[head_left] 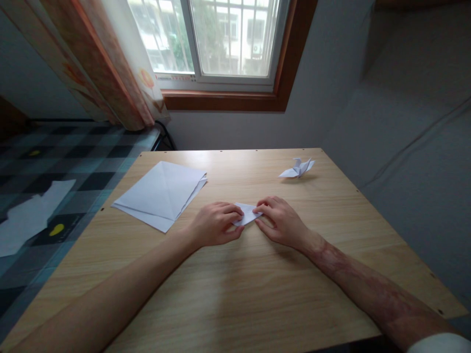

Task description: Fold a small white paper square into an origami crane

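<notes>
Between my two hands is a small folded piece of white paper (247,214), over the middle of the wooden table (235,304). My left hand (219,223) pinches its left side, with the fingers on top and the thumb at the near edge. At its right side my right hand (280,220) grips the paper between fingers and thumb. The fingers cover both ends of the paper, so its full shape is hidden. A finished white paper crane (298,168) stands behind my right hand. To the left lies a stack of square white paper sheets (162,189).
Left of the table is a bed with a checked cover (103,147), where torn white paper (37,213) lies. A window (235,39) and a patterned curtain (110,63) are behind the table. A grey wall (412,147) rises along the right.
</notes>
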`<state>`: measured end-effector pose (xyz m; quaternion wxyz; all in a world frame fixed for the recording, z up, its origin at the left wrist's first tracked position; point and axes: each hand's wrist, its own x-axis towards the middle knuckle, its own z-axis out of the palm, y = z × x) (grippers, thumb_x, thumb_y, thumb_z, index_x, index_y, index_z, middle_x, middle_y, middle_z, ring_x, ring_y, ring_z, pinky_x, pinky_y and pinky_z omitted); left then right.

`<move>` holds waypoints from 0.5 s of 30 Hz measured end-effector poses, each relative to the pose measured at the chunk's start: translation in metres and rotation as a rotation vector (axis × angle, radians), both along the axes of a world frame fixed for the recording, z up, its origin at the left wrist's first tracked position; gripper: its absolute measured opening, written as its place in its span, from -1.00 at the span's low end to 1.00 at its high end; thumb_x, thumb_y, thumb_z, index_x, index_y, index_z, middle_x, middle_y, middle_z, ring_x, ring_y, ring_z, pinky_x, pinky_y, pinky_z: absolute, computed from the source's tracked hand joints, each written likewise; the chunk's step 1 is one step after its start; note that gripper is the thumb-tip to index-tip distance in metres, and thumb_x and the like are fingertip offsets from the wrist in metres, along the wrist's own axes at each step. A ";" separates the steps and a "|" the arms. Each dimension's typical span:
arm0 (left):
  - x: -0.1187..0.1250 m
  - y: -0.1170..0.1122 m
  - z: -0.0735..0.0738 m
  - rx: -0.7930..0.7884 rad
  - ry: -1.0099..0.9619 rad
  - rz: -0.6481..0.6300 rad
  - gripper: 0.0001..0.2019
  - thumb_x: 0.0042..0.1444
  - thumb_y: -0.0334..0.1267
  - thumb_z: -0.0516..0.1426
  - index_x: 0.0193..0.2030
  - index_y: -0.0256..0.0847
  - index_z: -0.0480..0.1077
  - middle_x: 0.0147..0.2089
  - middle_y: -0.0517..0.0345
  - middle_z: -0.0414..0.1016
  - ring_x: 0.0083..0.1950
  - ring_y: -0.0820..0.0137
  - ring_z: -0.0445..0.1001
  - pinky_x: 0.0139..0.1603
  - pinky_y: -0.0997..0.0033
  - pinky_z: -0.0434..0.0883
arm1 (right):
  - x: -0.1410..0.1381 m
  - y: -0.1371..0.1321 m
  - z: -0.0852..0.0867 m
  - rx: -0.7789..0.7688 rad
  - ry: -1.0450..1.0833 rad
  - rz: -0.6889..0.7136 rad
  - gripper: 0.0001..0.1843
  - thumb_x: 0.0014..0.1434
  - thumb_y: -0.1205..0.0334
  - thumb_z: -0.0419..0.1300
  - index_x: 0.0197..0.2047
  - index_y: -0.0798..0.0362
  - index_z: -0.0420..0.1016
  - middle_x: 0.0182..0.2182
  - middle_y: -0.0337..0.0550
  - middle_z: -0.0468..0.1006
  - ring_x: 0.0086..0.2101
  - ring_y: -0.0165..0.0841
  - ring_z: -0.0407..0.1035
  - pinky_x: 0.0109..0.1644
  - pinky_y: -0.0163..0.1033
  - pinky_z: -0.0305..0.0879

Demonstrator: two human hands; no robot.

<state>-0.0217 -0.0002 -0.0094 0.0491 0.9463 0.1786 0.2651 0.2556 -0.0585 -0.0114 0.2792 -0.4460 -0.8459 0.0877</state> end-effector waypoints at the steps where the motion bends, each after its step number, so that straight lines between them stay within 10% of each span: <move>1: 0.000 0.000 -0.001 -0.005 -0.007 0.001 -0.89 0.38 -0.22 0.24 -0.11 -0.11 0.63 0.00 0.10 0.76 -0.04 0.30 0.76 0.10 0.28 0.66 | 0.000 0.001 -0.001 0.003 -0.001 -0.009 -0.81 0.44 0.21 0.27 0.07 -0.07 0.64 0.04 0.01 0.64 0.07 -0.05 0.50 0.22 0.10 0.43; 15: -0.001 0.007 -0.008 -0.104 -0.058 0.017 -0.81 0.46 -0.25 0.20 0.05 -0.12 0.67 0.17 0.04 0.75 0.11 0.27 0.77 0.23 0.26 0.68 | 0.004 0.004 -0.003 0.091 -0.050 -0.055 -0.84 0.49 0.19 0.26 0.06 -0.10 0.67 0.06 -0.09 0.72 0.03 -0.09 0.51 0.44 0.20 0.25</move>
